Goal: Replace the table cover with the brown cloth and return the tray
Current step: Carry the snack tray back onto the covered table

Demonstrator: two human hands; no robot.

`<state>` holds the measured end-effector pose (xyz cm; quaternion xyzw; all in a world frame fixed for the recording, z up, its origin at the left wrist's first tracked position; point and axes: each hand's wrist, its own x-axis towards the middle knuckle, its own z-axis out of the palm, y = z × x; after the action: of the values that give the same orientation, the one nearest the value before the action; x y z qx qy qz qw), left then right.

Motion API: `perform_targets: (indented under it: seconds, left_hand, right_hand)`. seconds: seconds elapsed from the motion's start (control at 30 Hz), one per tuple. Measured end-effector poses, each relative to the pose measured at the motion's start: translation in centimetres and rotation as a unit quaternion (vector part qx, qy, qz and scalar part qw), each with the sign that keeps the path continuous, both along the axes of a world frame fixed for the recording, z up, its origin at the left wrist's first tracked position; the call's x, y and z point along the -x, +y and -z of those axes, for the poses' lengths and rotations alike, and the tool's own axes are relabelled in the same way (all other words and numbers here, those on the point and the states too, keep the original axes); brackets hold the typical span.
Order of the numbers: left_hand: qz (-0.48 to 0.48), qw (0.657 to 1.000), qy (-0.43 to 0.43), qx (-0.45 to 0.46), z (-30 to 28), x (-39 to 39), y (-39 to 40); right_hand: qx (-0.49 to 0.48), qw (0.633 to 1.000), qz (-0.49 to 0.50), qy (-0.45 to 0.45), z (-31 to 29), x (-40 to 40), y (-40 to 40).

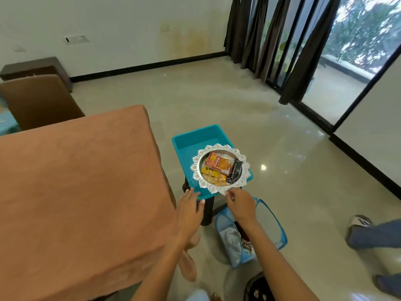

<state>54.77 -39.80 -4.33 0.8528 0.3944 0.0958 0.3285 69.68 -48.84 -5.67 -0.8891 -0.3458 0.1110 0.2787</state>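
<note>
Item: round silver tray with scalloped, embossed rim, loaded with an orange snack packet, a black sachet marked ALMONDS and yellow-wrapped sweets. Location: rested on the near end of a turquoise plastic tub, which is carried on a small dark-legged stool just beside the table. The table is seen draped in the brown cloth, laid smooth with its edge hanging down on the tub's side, so the cover change is judged done and the tray's return is pending. Hands: the right hand is placed at the tray's near rim, fingers curled and apparently pinching a scallop; the left hand is held apart with fingers straight, tips touching the tub's near edge, nothing grasped. Handling: the tray is judged thin, stiff and light, its polished metal slippery; the loose packets would slide if it were tilted. A hold at opposite rim edges, kept level, is advised. Below the tub, a blue mesh basket is noted on the floor.
</note>
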Motion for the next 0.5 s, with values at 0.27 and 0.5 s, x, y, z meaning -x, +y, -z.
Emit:
perform_targets:
  seconds: [0.27, 0.5]
  left_hand:
    - [0.000, 1.000, 0.009, 0.007, 4.3, -10.1, 9.1]
    - [-0.017, 0.997, 0.060, 0.034, 11.5, -18.1, 17.8]
  right_hand:
    - [0.015, 0.999, 0.039, 0.003, 3.8, -10.6, 5.8]
    - [0.117, 0.991, 0.051, 0.035, 10.3, -18.4, 11.1]
